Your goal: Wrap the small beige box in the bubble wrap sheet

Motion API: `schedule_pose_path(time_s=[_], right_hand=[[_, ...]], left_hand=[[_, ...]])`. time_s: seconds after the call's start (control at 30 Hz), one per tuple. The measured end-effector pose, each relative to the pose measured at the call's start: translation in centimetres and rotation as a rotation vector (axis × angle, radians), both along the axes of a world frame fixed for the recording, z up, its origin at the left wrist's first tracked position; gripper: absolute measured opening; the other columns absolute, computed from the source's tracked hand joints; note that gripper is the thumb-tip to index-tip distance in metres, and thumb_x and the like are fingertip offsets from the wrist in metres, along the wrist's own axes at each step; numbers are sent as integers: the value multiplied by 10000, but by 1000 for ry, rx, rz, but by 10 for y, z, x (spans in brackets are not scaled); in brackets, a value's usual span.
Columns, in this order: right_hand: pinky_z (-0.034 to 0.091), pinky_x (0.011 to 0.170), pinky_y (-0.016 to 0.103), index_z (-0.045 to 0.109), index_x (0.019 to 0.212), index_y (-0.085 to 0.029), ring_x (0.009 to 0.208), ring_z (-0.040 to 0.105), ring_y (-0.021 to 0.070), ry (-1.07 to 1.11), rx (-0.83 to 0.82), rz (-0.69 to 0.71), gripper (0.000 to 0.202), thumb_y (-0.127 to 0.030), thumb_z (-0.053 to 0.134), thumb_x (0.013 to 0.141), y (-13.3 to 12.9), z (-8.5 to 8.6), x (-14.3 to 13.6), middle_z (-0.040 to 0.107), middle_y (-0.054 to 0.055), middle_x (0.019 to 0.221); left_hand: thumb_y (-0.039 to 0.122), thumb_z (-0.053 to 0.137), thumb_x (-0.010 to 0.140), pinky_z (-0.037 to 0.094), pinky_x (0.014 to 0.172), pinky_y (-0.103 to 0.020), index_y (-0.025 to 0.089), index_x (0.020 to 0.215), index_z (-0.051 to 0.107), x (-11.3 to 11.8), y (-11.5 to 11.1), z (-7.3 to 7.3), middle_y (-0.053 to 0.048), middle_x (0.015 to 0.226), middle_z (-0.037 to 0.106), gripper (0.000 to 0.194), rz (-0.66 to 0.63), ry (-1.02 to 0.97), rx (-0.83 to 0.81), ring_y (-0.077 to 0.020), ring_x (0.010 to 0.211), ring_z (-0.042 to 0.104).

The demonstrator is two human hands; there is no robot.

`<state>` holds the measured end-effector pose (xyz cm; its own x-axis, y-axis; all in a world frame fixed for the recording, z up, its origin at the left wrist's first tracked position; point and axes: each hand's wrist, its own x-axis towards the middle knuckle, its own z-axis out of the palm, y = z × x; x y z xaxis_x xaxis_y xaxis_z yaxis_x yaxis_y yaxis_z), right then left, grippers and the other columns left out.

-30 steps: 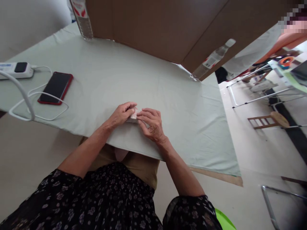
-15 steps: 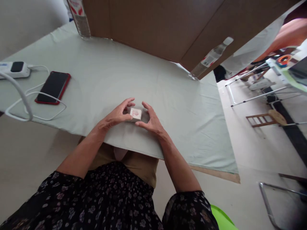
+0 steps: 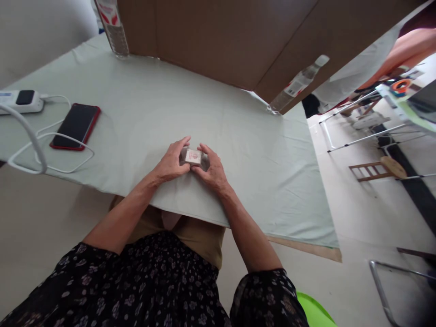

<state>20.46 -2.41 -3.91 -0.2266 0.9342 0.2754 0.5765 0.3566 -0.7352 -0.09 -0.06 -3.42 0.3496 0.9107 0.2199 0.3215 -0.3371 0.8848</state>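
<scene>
A small whitish box with red print (image 3: 193,156) lies on the pale green cloth of the table (image 3: 146,104), near its front edge. My left hand (image 3: 173,161) curves around the box's left side, thumb and fingers apart, not closed on it. On the other side my right hand (image 3: 213,170) is cupped in the same way, its thumb close to the lower right corner of the box. Whether the fingertips touch the box is hard to tell.
A red-cased phone (image 3: 76,126), a white cable and a power strip (image 3: 23,101) are at left. Brown cardboard (image 3: 211,41) stands behind, with bottles (image 3: 117,38) (image 3: 299,84) against it. A wooden stool (image 3: 393,167) is on the floor at right.
The box has shifted slightly up and turned a little. My left hand has moved slightly right, and both thumbs are now nearer each other below the box.
</scene>
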Motion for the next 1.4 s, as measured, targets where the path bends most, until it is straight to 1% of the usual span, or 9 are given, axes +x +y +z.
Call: schedule_pose_path(time_s=[0.13,0.23,0.5,0.6,0.8,0.97,1.07,1.23,1.4], right_hand=[[379,1214,603,482,1518,-277,1470,484,350,30,-14,-39,804,-623,727,835,-3,-1,6,519,135,1596],[429,1177,579,534,1470,-283,1441,517,327,83,-17,-96,706,-648,668,881,-8,0,12,565,131,1549],[486,1128,508,723,1197,-294,1323,616,270,52,133,-128,301,-463,618,971,-6,3,14,703,87,1370],[473,1137,494,757,1135,-290,1282,641,264,-47,205,-108,232,-406,628,982,3,10,12,728,80,1333],[464,1050,488,792,1096,-278,1252,641,287,-408,266,16,186,-320,643,993,18,32,7,733,80,1335],[433,1013,457,784,991,-253,1191,656,271,-521,366,62,212,-263,574,1019,27,37,-2,759,76,1278],[428,1007,439,745,957,-223,1142,679,254,-474,386,44,259,-229,497,1032,32,32,-7,777,92,1223],[438,1014,440,681,959,-231,1154,682,252,-314,265,-61,236,-263,458,1030,42,24,-11,766,100,1234],[461,1020,436,641,908,-242,1141,688,251,-146,168,-74,202,-301,473,1004,56,32,-11,764,97,1209]], left_hand=[[271,666,696,340,1226,-586,167,1564,390,-3,0,-3,-189,1507,518,916,33,33,-17,-379,1435,458],[270,656,703,332,1228,-600,187,1567,392,-6,-2,-1,-171,1493,537,907,54,51,-38,-383,1427,453],[361,675,740,352,1217,-597,147,1566,391,-3,-5,3,-174,1403,607,899,83,122,-77,-372,1370,508],[410,691,755,365,1214,-580,147,1564,394,0,-5,3,-175,1401,615,901,95,164,-64,-369,1371,517],[472,708,782,387,1197,-567,171,1554,420,2,-4,-2,-167,1422,615,876,94,208,-17,-362,1366,534],[505,722,794,407,1181,-548,176,1527,462,5,-4,-2,-164,1428,620,844,104,206,-11,-354,1340,555],[487,686,839,420,1173,-535,177,1503,489,7,-5,1,-155,1386,653,759,127,174,-10,-339,1315,578],[452,684,837,443,1159,-534,142,1483,506,9,-6,4,-171,1340,675,739,119,132,-15,-339,1281,607],[447,706,839,484,1129,-492,150,1476,500,11,-5,1,-178,1393,631,732,106,14,17,-321,1276,620]])
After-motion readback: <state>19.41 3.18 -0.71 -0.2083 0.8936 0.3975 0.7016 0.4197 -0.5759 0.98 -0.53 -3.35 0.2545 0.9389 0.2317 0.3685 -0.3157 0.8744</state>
